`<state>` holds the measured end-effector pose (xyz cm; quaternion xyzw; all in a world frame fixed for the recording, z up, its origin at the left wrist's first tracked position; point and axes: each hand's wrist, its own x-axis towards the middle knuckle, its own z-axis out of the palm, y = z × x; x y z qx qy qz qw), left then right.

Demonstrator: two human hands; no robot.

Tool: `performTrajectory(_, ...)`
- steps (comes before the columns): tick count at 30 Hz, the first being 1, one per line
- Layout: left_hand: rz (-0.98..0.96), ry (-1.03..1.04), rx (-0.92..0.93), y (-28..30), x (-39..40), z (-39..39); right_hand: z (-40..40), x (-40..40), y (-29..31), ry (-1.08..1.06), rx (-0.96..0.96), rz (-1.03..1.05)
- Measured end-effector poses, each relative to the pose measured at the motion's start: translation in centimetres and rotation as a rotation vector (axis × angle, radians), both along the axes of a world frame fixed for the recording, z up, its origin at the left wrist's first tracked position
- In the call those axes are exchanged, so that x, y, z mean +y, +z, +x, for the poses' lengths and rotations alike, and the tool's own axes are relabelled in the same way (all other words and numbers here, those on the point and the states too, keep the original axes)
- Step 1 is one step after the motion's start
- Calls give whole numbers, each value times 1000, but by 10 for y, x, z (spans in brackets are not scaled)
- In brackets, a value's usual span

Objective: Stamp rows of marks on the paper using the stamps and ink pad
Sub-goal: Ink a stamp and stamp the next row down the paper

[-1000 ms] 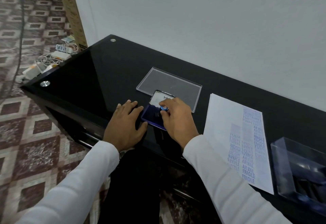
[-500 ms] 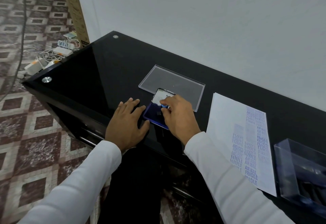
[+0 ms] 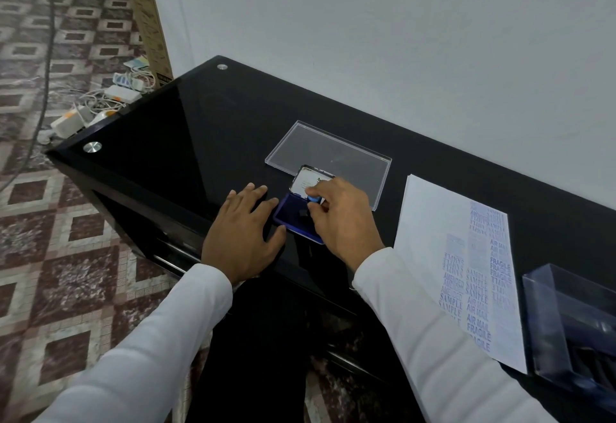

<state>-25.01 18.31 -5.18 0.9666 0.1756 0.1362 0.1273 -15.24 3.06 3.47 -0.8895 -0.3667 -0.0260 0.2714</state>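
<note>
On the near edge of the black glass table [image 3: 173, 142], an open ink pad [image 3: 293, 214] sits between the two hands — its blue bed toward the person, its white-lined lid [image 3: 308, 179] tilted up on the far side. The left hand [image 3: 241, 232] lies flat on the glass with fingers spread, fingertips and thumb touching the pad's left edge. The right hand [image 3: 343, 219] pinches a small stamp with a blue top [image 3: 313, 199] over the ink bed; whether its face meets the ink cannot be told. Just beyond the pad lies a clear plastic lid [image 3: 333, 156]. To the right, apart from the pad, rests the paper [image 3: 433, 222], already carrying blue columns of SAMPLE, AIR MAIL and FRAGILE. A clear plastic box [image 3: 573, 322] stands at the far right, touching the paper's edge.
</note>
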Motion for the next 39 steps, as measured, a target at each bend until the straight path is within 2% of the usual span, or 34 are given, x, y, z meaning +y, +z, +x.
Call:
performTrajectory(18,-2,-5,-10,-1,1,0,3,-4,5,24,56,-15)
performTrajectory(30,-1,-10,-6,-2,2,1,6,-2,-1,48,-49,19)
performTrajectory(39,11,0,5,-2,1,1,2,-5,2,-8,72,52)
